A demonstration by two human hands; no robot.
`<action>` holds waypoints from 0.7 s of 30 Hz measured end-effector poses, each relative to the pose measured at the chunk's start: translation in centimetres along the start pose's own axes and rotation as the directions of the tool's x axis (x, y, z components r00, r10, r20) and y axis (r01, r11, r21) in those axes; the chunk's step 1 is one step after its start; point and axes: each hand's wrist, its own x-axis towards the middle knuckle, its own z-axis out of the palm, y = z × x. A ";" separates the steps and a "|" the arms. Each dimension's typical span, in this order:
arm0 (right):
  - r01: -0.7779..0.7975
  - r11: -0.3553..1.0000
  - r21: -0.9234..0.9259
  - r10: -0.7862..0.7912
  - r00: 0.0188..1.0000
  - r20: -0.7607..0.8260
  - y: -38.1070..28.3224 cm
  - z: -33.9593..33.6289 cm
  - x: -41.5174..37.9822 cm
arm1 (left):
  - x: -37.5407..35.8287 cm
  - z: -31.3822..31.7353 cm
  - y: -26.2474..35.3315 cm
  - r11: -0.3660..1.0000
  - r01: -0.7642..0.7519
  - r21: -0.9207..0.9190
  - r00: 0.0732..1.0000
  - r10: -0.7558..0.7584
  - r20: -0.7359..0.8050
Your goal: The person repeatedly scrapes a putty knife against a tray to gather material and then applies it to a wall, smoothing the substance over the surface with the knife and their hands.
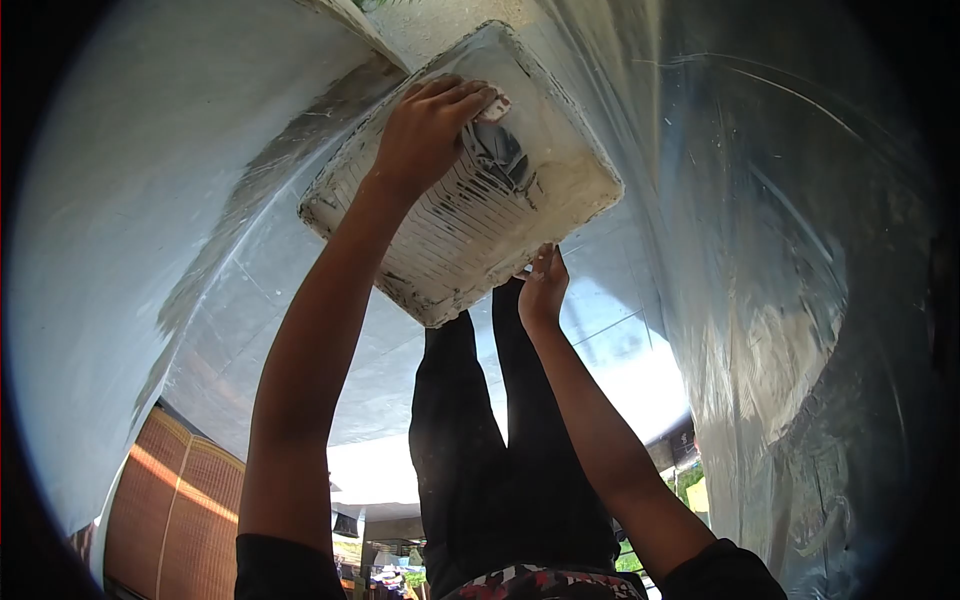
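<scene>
A rectangular paint tray (560,175), ribbed inside and smeared with white paint, lies tilted at the top middle. My left hand (430,130) lies flat, palm down, on the tray's ribbed slope. Its fingertips press on a small whitish lump (496,106), and a dark wet patch (503,155) shows just below them. My right hand (543,290) grips the tray's near edge from below. My legs in dark trousers (480,440) stretch out under the tray.
A white-coated curved surface (150,200) spreads to the left, with a grey uncoated streak (290,160) running through it. On the right is a shiny silvery metal surface (800,250). An orange-brown ribbed wall (170,490) is at the bottom left.
</scene>
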 end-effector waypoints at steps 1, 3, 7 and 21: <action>0.040 0.999 -0.029 -0.039 0.998 0.044 0.1 -0.1 0.0 | -0.2 0.7 -1.3 0.999 -0.036 0.032 0.996 0.033 0.078; 0.035 0.999 -0.032 -0.033 0.998 0.050 0.2 -0.2 -0.1 | -1.6 1.7 -1.6 0.996 -0.071 0.059 0.987 0.061 0.151; 0.076 0.997 0.030 -0.075 0.997 -0.019 -0.8 0.1 -0.3 | -5.9 1.1 3.1 0.998 -0.069 -0.011 0.975 0.070 0.211; 0.044 0.999 -0.001 -0.043 0.997 0.071 0.4 -0.8 0.0 | -1.4 2.4 1.7 0.992 0.126 0.015 0.985 -0.127 0.118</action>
